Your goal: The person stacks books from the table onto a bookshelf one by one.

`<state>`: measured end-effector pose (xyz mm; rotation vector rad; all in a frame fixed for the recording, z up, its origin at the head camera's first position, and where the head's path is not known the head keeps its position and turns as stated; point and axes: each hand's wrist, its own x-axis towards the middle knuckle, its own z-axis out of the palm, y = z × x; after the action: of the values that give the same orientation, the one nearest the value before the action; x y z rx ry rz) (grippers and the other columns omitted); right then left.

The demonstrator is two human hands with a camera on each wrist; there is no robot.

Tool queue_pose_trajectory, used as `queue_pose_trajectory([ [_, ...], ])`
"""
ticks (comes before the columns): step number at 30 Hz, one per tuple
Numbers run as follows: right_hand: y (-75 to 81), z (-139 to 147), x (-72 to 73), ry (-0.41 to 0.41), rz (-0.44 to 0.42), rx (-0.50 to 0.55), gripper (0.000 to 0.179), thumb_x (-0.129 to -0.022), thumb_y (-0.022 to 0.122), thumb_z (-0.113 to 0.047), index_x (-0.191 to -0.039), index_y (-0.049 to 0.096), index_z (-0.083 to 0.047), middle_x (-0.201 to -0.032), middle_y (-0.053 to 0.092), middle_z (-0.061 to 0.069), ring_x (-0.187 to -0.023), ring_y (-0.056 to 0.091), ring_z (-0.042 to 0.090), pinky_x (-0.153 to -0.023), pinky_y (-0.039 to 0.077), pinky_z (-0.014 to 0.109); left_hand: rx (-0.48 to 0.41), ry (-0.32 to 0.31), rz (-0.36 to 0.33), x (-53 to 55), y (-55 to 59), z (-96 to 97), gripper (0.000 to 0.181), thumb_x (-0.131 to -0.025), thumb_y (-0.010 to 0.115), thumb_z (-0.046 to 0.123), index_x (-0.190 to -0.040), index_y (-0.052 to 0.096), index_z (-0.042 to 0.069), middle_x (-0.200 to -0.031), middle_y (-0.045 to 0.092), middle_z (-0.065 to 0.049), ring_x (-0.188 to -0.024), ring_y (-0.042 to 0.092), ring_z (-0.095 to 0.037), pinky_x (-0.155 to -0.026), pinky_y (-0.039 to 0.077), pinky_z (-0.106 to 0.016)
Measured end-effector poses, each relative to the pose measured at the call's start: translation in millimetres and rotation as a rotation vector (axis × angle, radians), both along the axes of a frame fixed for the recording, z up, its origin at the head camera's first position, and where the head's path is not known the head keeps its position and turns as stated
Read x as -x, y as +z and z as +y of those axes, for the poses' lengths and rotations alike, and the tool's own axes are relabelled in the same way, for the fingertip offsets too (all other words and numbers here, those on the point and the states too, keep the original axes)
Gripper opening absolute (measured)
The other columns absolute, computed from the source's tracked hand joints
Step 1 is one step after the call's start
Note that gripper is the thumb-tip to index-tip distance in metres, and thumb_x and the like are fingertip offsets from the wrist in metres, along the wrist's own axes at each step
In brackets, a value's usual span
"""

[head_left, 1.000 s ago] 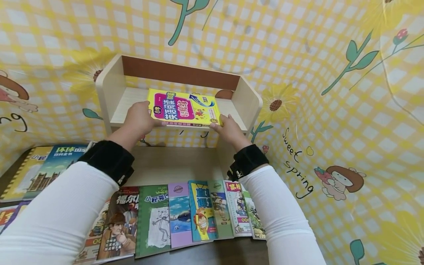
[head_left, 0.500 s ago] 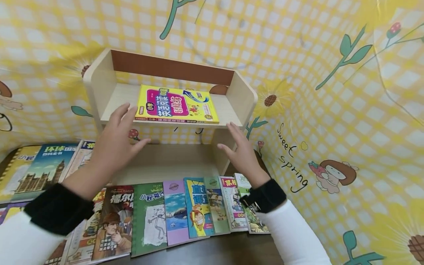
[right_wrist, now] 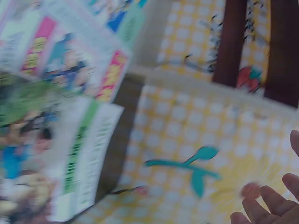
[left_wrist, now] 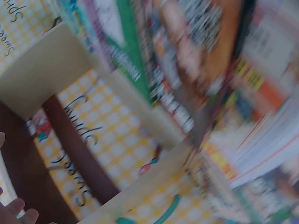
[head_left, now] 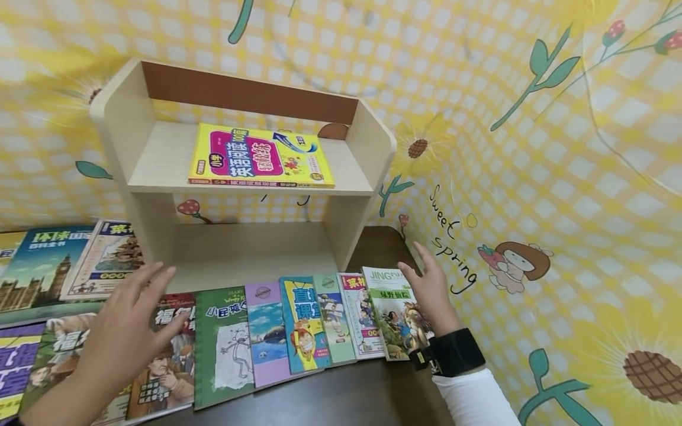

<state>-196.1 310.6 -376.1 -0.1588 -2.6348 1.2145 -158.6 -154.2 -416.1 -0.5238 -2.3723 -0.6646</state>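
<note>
A yellow workbook with a pink title panel (head_left: pixel 261 155) lies flat on the upper shelf of a small pale wooden bookshelf (head_left: pixel 354 213), its spine along the front edge. My left hand (head_left: pixel 125 325), empty with fingers spread, is over the books at the lower left, nearest a brown detective book (head_left: pixel 165 378). At the right, my right hand (head_left: pixel 433 293) is empty and its fingers are extended; it hovers by a white and green book (head_left: pixel 396 313). In the right wrist view only the fingertips (right_wrist: pixel 271 205) of that hand show, and the picture is blurred.
In front of the shelf, a row of overlapping books, among them a green one (head_left: pixel 226 349) and a purple one (head_left: pixel 274 337), lies on the dark table (head_left: pixel 319 402). More books, including a blue one (head_left: pixel 48 272), lie at the left. Yellow checked cloth (head_left: pixel 453 89) hangs behind.
Both hands have let go of the yellow workbook, which now rests on the shelf. They have drawn back and down, apart from each other, towards the row of books. The head view has shifted.
</note>
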Motion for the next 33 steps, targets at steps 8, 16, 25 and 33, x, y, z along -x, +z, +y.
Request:
queue_pose_trajectory([
  [8, -45.4, 21.6, -15.2, -0.172, -0.09, 0.012, 0.064, -0.097, 0.059, -0.024, -0.152, 0.029, -0.009, -0.154, 0.028, 0.02, -0.14, 0.028, 0.037, -0.108, 0.031, 0.056, 0.068, 0.064, -0.138, -19.4, -45.3, 0.3, 0.077, -0.081, 0.068, 0.06, -0.124, 0.056, -0.003, -0.128, 0.046, -0.031, -0.116, 0.041, -0.051, -0.095, 0.029, -0.071],
  [16, -85.7, 40.7, -27.9, -0.273, -0.141, -0.024, 0.063, -0.096, 0.06, -0.019, -0.148, 0.03, 0.003, -0.138, 0.044, 0.029, -0.121, 0.049, 0.042, -0.094, 0.044, 0.054, 0.115, 0.128, -0.279, -29.6, -72.8, 8.6, 0.072, -0.062, 0.086, 0.025, -0.122, 0.057, -0.001, -0.122, 0.048, -0.03, -0.113, 0.043, -0.049, -0.086, 0.031, -0.072],
  [25, -107.7, 62.9, -27.9, -0.326, -0.32, -0.161, 0.079, -0.091, 0.064, -0.033, -0.143, 0.029, 0.015, -0.144, 0.032, 0.038, -0.131, 0.033, 0.052, -0.104, 0.033, 0.061, 0.15, 0.16, -0.382, -34.4, -89.9, 11.9, 0.074, -0.064, 0.086, 0.029, -0.126, 0.057, 0.002, -0.126, 0.048, -0.028, -0.115, 0.042, -0.05, -0.091, 0.028, -0.076],
  [33, -106.1, 71.7, -27.6, -0.311, -0.478, -0.164, 0.057, -0.086, 0.07, -0.036, -0.106, 0.06, 0.016, -0.094, 0.063, 0.03, -0.08, 0.06, 0.038, -0.068, 0.049, 0.042, 0.169, 0.148, -0.4, -39.2, -93.8, 14.7, 0.076, -0.061, 0.088, 0.03, -0.125, 0.058, 0.002, -0.125, 0.049, -0.029, -0.114, 0.042, -0.05, -0.092, 0.028, -0.075],
])
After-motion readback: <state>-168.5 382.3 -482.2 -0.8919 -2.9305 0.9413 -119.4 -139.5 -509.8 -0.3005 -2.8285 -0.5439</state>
